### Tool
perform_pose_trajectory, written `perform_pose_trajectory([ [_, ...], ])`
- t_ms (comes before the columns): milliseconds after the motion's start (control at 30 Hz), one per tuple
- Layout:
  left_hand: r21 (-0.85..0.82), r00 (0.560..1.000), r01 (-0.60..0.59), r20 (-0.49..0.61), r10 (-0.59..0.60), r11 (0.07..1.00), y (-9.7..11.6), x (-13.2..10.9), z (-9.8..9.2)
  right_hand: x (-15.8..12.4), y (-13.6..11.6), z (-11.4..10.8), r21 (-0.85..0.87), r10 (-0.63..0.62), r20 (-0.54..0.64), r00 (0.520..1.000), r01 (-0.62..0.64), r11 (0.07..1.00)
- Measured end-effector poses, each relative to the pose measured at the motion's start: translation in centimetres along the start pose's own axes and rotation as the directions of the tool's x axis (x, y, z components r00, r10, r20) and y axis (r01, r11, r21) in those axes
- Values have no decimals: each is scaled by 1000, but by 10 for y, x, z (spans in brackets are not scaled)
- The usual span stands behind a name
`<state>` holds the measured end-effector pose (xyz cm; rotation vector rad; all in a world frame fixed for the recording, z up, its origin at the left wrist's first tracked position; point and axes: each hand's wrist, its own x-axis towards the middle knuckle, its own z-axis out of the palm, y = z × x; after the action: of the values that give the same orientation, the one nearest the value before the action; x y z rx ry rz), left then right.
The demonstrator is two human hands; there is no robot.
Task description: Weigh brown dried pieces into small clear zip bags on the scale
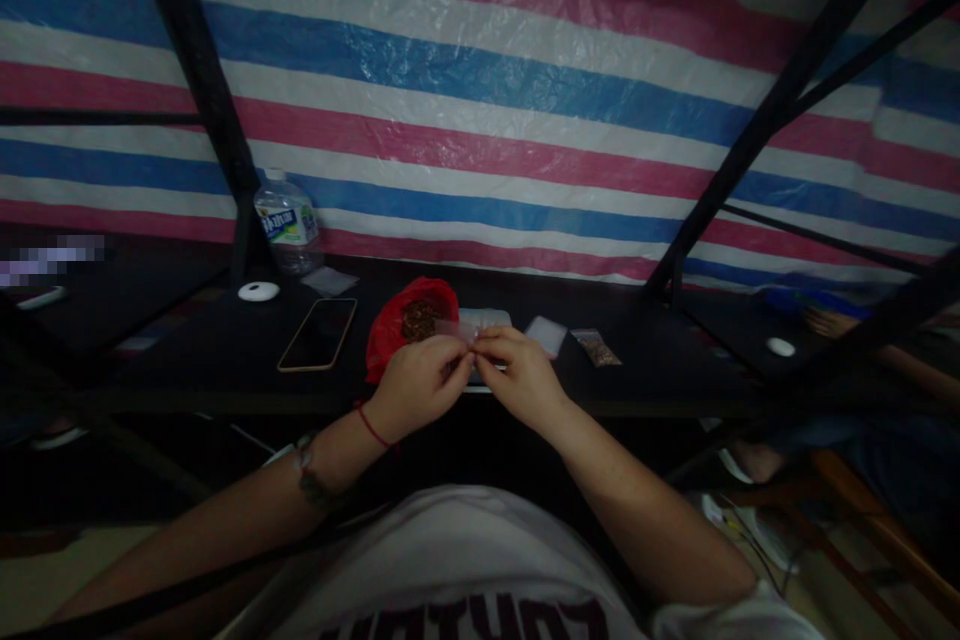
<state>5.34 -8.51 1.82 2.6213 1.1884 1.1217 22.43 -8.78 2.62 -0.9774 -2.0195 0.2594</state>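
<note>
Looking like a makeshift shared workspace; exact kind unclear. Striped plastic sheeting (480,135) is serving as back wall, dark metal frame bars (191,60) are dividing the black tabletops (660,370) into bays, and another person's hand (831,323) is showing at the neighbouring bay, far right.

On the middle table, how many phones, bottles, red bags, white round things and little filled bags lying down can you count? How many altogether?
Phone: 1
Bottle: 1
Red bag: 1
White round thing: 1
Little filled bag: 1
Total: 5
</note>
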Motion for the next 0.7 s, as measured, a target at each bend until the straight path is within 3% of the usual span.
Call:
perform_pose_trajectory([
  [200,21,975,-200,-92,201,980,-1,2,-13,4,3,-2,113,58,15,998,-59,992],
  [267,68,975,-214,-51,218,974,-7,5,-18,4,3,-3,132,84,69,994,-92,987],
  [500,22,960,-160,237,150,987,-17,12,-23,3,-4,1,108,81,185,979,-102,989],
  [600,3,968,-108,227,104,994,-22,14,-27,11,8,2,160,99,144,985,-122,979],
  [700,42,995,19,98,-23,999,-39,17,-32,26,39,1,60,177,-22,984,-176,983],
])
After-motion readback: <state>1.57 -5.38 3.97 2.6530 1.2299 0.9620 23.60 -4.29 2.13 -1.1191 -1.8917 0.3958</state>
